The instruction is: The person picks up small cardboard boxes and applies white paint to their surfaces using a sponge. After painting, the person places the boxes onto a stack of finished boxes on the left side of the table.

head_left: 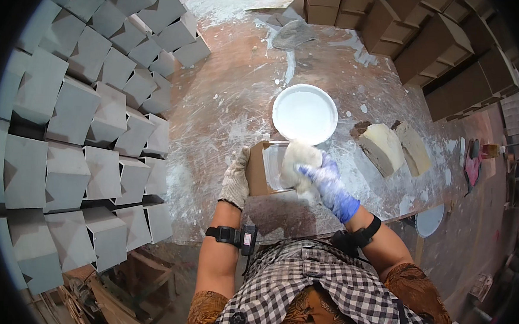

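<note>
My left hand [235, 181], in a white knit glove, grips the left side of a small brown box [258, 177]. The box rests on the work table just in front of me, and a white wet coating shows on its upturned face. My right hand [336, 187], in a blue glove, is closed on a pale sponge [293, 169] pressed against the right part of that face. Motion blurs the sponge and fingertips. Just beyond them stands a round white bowl [275, 116] of white liquid.
Many white-coated boxes [72, 109] are stacked at the left. Uncoated brown boxes [439, 45] stand in stacks at the far right. Two cut sponge blocks [382, 149] lie right of the bowl, and a grey cloth-like piece [294, 34] lies beyond it. White smears mark the table [215, 112].
</note>
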Available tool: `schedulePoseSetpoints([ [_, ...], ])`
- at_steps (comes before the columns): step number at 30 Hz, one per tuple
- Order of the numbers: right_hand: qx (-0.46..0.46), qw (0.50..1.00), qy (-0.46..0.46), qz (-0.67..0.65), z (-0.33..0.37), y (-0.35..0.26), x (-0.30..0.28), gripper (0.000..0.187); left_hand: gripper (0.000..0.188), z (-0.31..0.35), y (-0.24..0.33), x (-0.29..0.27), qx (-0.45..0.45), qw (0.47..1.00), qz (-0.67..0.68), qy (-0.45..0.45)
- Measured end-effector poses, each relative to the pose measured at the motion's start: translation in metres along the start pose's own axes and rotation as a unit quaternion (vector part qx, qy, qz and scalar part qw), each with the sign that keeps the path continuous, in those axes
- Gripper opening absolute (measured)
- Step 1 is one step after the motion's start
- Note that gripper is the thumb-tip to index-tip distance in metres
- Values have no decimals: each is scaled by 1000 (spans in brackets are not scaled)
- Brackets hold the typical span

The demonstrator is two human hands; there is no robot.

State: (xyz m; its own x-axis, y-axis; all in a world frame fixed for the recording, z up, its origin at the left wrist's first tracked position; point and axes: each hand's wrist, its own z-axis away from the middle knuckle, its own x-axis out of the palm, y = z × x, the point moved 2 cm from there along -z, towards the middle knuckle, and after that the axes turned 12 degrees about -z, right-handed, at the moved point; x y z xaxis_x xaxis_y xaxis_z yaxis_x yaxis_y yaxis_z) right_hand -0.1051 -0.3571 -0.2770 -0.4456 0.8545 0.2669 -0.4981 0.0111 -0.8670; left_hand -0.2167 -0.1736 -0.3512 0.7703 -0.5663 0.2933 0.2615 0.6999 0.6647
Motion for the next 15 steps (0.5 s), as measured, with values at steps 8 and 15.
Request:
schedulePoseSetpoints([
  [8, -144, 988, 38, -34, -23, -28, -26, 45, 51, 8, 2, 5, 9, 1000, 5, -7],
  [15, -340, 924, -105, 139, -41, 4, -1, 37, 46, -6, -6, -3, -8, 999, 21, -45],
])
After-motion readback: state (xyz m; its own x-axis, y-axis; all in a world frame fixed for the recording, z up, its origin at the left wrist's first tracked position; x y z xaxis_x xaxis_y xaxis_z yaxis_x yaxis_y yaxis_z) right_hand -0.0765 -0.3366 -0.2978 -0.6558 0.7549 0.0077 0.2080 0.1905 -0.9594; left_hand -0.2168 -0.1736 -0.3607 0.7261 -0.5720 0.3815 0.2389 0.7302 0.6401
